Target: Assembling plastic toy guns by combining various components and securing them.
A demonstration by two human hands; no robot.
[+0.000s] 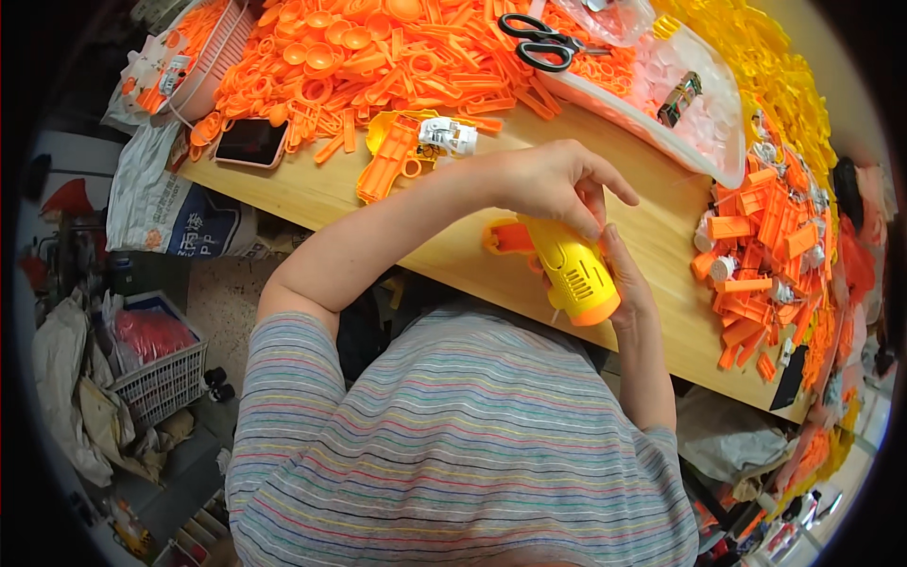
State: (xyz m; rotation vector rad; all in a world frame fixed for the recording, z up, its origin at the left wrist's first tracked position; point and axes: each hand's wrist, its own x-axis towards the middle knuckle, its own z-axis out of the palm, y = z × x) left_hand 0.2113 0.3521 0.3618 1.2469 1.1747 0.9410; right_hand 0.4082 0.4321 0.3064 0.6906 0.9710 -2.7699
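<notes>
A yellow toy gun (pixel 576 274) with slotted vents and an orange rim is held just over the table's front edge. Its orange handle (pixel 511 237) points left. My right hand (pixel 631 283) cradles it from the right side, thumb up along the shell and most fingers hidden beneath. From above, my left hand (pixel 553 184) bends over the far end, thumb and some fingertips closed against the shell while the index finger sticks out to the right. Whether a small part is pinched there is hidden. Nearby lies a partly assembled orange toy gun (pixel 389 159) with a white mechanism (pixel 448 135).
Loose orange parts (pixel 378 66) heap along the back of the wooden table (pixel 463 231). Black-handled scissors (pixel 543 42) rest by a white tray (pixel 652 128) of clear pieces. A phone (pixel 251 142) lies left. Orange gun halves (pixel 756 255) pile right, yellow parts (pixel 756 47) behind.
</notes>
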